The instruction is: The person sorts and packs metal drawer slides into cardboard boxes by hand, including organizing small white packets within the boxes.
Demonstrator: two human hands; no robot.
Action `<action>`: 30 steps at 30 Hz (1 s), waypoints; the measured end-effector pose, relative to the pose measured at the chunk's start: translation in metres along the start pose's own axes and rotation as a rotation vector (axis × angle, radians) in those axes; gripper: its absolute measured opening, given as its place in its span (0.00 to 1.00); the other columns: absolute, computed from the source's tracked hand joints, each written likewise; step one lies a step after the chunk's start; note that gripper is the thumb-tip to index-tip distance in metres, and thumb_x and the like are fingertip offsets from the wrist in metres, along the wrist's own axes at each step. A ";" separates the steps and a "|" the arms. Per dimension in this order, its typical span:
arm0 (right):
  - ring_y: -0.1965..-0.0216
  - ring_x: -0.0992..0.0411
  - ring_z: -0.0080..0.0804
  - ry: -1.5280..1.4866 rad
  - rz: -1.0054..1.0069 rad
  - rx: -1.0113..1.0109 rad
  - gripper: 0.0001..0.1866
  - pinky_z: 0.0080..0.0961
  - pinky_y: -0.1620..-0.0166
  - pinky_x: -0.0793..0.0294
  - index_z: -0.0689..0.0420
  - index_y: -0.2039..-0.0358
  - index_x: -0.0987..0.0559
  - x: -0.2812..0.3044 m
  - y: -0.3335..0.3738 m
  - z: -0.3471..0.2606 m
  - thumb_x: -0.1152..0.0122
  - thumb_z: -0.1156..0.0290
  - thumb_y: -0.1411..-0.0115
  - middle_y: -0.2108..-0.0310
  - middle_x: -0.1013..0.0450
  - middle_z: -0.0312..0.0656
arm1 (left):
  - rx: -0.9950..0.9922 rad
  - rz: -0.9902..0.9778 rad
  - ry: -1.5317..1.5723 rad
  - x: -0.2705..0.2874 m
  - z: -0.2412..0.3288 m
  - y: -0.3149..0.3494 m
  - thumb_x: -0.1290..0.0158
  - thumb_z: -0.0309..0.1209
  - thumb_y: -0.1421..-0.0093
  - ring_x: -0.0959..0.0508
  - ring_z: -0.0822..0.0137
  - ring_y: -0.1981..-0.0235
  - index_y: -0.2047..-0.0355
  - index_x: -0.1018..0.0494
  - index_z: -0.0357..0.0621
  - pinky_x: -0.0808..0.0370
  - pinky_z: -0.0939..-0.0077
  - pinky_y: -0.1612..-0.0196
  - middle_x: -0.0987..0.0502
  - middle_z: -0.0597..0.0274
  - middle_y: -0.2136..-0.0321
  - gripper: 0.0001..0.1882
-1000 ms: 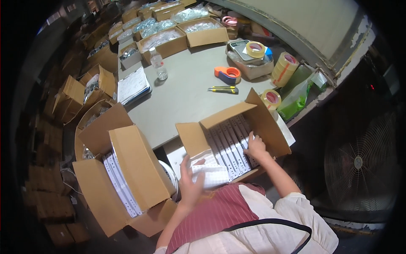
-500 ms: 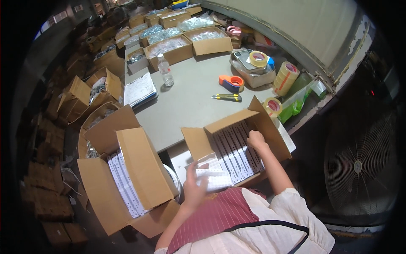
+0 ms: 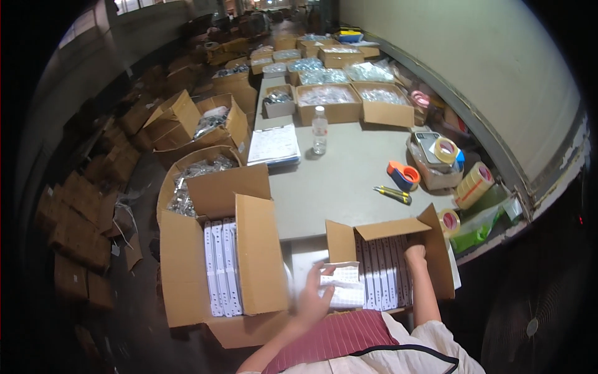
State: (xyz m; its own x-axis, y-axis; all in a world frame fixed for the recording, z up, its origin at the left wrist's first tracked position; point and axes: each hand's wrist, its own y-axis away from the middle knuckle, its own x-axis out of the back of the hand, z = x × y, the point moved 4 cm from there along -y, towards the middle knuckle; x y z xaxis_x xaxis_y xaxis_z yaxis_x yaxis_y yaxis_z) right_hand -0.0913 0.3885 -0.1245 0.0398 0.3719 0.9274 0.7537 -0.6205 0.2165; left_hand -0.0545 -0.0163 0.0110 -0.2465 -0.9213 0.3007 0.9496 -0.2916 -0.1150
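A carton (image 3: pixel 341 244) stands open right in front of me, packed with upright white strips (image 3: pixel 381 274) that have dark holes. My right hand (image 3: pixel 415 252) is inside its right end, fingers curled down by the last strips; their tips are hidden. At the carton's near left corner my left hand (image 3: pixel 316 296) grips a folded white sheet (image 3: pixel 346 290) marked with small spots, thumb on the near side. To the left, a second open carton (image 3: pixel 260 255) holds a row of similar white strips (image 3: pixel 222 268).
On the grey table (image 3: pixel 349 193) are a water bottle (image 3: pixel 319 132), a clipboard with papers (image 3: pixel 274 144), a utility knife (image 3: pixel 393 195) and an orange-blue tape dispenser (image 3: pixel 403 176). Tape rolls (image 3: pixel 474 186) line the right side. Boxes of bagged parts (image 3: pixel 327 103) fill the far end.
My view has lifted and turned, so the table and cartons sit lower and farther right. The left hand still has the white sheet; the right hand stays at the carton's right end.
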 end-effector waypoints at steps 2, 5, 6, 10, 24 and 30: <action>0.40 0.36 0.59 -0.039 0.033 0.006 0.28 0.47 0.42 0.32 0.54 0.36 0.36 0.000 0.000 0.005 0.51 0.60 0.35 0.39 0.36 0.59 | -0.003 0.002 -0.010 0.000 0.000 -0.001 0.48 0.25 0.41 0.21 0.54 0.50 0.38 0.42 0.38 0.25 0.66 0.49 0.22 0.47 0.49 0.31; 0.50 0.26 0.58 -0.029 0.214 0.093 0.21 0.48 0.50 0.24 0.56 0.45 0.24 0.007 0.009 -0.008 0.49 0.65 0.37 0.49 0.26 0.59 | 0.022 0.000 -0.018 0.002 0.000 -0.003 0.48 0.25 0.41 0.20 0.52 0.51 0.38 0.40 0.39 0.24 0.65 0.50 0.22 0.44 0.51 0.30; 0.51 0.25 0.59 -0.020 0.179 0.088 0.21 0.49 0.50 0.24 0.57 0.45 0.24 0.006 0.008 -0.007 0.49 0.65 0.37 0.50 0.26 0.59 | 0.016 0.014 -0.010 0.002 0.002 -0.004 0.47 0.25 0.41 0.20 0.52 0.51 0.38 0.40 0.39 0.24 0.65 0.50 0.22 0.44 0.51 0.30; 0.51 0.25 0.59 -0.059 0.205 0.065 0.20 0.48 0.50 0.24 0.57 0.46 0.24 0.005 0.005 -0.006 0.47 0.68 0.39 0.51 0.26 0.60 | -0.035 0.047 -0.036 0.002 -0.001 -0.006 0.47 0.25 0.42 0.20 0.52 0.51 0.39 0.39 0.40 0.24 0.65 0.50 0.23 0.45 0.52 0.30; 0.59 0.22 0.57 0.145 0.184 0.201 0.13 0.47 0.56 0.22 0.60 0.61 0.17 -0.018 0.005 0.011 0.47 0.71 0.41 0.61 0.22 0.58 | 0.043 0.013 0.003 0.002 0.006 0.002 0.47 0.25 0.41 0.21 0.50 0.49 0.40 0.38 0.39 0.25 0.64 0.49 0.23 0.43 0.51 0.28; 0.65 0.21 0.53 0.437 0.087 0.341 0.11 0.46 0.59 0.22 0.61 0.74 0.16 -0.043 -0.012 0.052 0.42 0.68 0.47 0.70 0.21 0.57 | 0.030 0.004 0.006 -0.006 -0.007 0.000 0.46 0.22 0.41 0.22 0.57 0.49 0.40 0.39 0.37 0.27 0.67 0.46 0.23 0.47 0.50 0.29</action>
State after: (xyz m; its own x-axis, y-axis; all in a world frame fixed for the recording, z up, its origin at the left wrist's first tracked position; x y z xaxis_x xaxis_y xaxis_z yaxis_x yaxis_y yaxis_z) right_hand -0.0684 0.4158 -0.1827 -0.1096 -0.0369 0.9933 0.9322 -0.3506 0.0899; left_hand -0.0547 -0.0124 0.0026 -0.2438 -0.9241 0.2943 0.9560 -0.2801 -0.0876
